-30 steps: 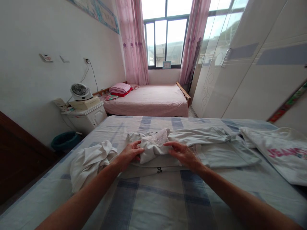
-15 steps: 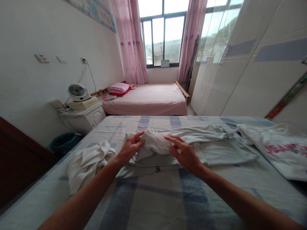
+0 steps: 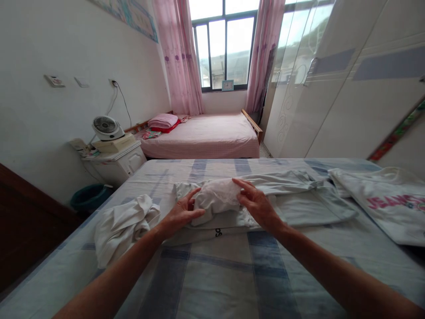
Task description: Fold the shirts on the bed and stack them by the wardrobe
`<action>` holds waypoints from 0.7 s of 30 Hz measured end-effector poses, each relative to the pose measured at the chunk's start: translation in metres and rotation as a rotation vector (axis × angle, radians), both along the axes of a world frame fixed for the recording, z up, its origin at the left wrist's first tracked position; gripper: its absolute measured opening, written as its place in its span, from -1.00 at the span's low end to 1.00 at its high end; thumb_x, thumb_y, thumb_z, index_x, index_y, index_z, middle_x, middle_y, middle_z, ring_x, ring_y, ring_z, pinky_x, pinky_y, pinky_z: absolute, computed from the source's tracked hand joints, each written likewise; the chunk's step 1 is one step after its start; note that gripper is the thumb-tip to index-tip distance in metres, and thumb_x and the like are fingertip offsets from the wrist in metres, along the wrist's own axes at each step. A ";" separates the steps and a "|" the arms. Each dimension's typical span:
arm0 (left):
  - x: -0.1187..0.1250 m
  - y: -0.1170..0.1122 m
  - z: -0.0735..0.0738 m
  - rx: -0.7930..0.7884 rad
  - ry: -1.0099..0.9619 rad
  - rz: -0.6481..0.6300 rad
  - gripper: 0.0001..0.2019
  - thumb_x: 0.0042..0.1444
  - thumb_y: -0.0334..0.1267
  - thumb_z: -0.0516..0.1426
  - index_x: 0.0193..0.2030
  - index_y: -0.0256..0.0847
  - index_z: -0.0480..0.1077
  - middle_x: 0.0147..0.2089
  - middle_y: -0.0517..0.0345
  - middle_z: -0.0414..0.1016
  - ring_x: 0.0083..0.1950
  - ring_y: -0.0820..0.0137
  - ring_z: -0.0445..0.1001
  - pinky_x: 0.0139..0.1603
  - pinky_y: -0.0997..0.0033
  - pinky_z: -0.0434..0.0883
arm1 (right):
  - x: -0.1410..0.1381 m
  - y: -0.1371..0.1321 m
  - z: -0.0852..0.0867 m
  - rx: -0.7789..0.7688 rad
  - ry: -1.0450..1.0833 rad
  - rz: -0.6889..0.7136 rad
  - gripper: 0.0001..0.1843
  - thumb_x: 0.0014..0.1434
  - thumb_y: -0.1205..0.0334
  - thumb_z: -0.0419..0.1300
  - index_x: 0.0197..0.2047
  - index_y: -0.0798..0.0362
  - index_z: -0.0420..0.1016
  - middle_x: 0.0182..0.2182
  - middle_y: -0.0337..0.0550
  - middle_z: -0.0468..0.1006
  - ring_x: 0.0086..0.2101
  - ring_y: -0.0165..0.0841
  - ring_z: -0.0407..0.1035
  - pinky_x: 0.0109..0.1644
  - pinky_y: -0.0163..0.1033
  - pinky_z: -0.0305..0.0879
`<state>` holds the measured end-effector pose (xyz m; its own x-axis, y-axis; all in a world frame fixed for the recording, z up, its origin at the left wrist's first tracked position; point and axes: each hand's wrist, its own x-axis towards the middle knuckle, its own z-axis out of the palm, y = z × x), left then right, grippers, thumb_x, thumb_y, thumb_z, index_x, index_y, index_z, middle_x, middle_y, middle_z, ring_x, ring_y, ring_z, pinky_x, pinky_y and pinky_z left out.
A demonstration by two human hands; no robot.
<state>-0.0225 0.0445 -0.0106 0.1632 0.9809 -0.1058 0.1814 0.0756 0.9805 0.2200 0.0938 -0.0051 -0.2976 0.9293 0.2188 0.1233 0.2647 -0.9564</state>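
Observation:
A small white garment with lace trim [image 3: 215, 195] lies bunched on top of pale grey-green trousers [image 3: 299, 206] spread across the bed. My left hand [image 3: 181, 212] is at the garment's left side, thumb and fingers apart, fingertips at its edge. On the other side, my right hand [image 3: 259, 204] has its fingers stretched out over the lace, touching it; its thumb is hidden. Dark letters [image 3: 218, 232] show on the pale cloth below the garment.
A crumpled white cloth [image 3: 126, 228] lies left of my left forearm. At the right is a white shirt [image 3: 388, 204] with pink lettering. The checked bedsheet [image 3: 215, 274] is under everything. Beyond stand a pink bed [image 3: 212, 133] and a nightstand [image 3: 122, 161] carrying a fan [image 3: 108, 127].
My left hand has opened its thumb away from the fingers and shifted slightly lower. My right hand has moved a little up and right on the lace, and the garment's shape has changed.

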 end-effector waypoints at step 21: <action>0.015 -0.002 0.022 0.662 0.762 0.123 -0.56 -0.05 -0.57 -0.06 -0.15 -0.20 0.52 -0.06 0.05 0.47 -0.04 0.32 0.42 0.04 0.31 0.33 | 0.037 0.011 0.016 0.414 -0.959 -0.309 -0.62 0.20 0.20 0.01 0.03 -0.01 0.48 -0.03 -0.09 0.48 -0.15 -0.27 0.40 -0.13 -0.25 0.22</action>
